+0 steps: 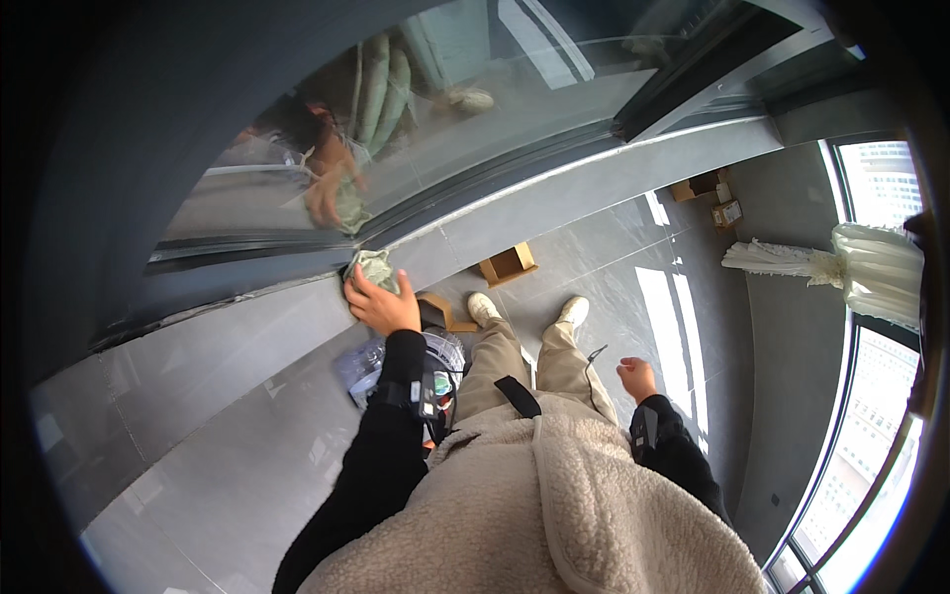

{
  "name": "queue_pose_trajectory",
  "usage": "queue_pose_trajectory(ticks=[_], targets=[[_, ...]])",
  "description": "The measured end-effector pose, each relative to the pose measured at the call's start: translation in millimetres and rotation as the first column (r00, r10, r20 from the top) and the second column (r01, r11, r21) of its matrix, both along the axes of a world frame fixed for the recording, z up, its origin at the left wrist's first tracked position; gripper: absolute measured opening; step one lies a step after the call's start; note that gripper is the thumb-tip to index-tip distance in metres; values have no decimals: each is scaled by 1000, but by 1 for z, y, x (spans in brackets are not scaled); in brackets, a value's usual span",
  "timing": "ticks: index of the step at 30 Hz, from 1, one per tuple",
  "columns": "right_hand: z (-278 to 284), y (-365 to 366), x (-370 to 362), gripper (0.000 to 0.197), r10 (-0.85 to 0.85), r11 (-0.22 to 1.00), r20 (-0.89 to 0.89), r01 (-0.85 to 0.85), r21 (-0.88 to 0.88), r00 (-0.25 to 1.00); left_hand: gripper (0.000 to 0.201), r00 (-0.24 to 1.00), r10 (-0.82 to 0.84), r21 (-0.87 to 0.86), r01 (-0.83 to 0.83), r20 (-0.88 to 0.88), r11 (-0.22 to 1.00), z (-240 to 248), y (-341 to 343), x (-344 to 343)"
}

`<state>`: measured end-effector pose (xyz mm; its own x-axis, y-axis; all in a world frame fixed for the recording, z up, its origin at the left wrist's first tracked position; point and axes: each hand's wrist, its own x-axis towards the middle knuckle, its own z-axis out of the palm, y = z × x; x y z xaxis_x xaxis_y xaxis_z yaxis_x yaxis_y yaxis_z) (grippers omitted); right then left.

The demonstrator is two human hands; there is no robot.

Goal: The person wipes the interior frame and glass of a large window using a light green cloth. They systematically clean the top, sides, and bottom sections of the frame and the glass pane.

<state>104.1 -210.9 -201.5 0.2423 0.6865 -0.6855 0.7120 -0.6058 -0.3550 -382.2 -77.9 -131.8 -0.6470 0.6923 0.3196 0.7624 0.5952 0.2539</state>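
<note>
My left hand (386,303) grips a crumpled pale green cloth (374,265), with fingers bent over it. The cloth is pressed against the grey tiled ledge (435,249), just below the dark frame of a glass pane (465,129). In the glass, a reflection of the hand and cloth shows. Well away from the ledge, my right hand (638,378) hangs at my right side with its fingers curled in, and nothing shows in it.
Below my left forearm stands a clear plastic container (443,348) with assorted items. Open cardboard boxes lie on the floor by the ledge, one (508,264) ahead of my shoes. A tied white curtain (876,275) hangs by the windows at right.
</note>
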Motion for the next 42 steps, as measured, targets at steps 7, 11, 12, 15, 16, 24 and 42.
queue_pose_trajectory(ticks=[7,11,12,15,16,24,42], targets=[[13,27,-3,32,57,995,-158,-43,90,986,51,982,-130,35,126,134,991,-4,27,21],[29,68,-15,31,107,993,-193,-95,73,975,49,765,-590,206,553,260,807,-4,70,111],[34,83,-19,31,146,986,-227,-124,110,963,51,711,-646,232,603,277,763,-4,84,140],[57,120,-41,31,218,960,-274,-156,231,937,53,541,-760,298,705,359,643,0,117,209],[66,132,-47,30,238,946,-299,-151,287,924,53,514,-772,268,737,374,620,1,125,222],[108,198,-102,36,462,807,-316,-246,537,829,44,852,-469,37,474,234,880,6,70,121],[70,238,-51,82,-85,776,-520,385,501,850,43,447,-692,165,761,567,627,-8,222,351]])
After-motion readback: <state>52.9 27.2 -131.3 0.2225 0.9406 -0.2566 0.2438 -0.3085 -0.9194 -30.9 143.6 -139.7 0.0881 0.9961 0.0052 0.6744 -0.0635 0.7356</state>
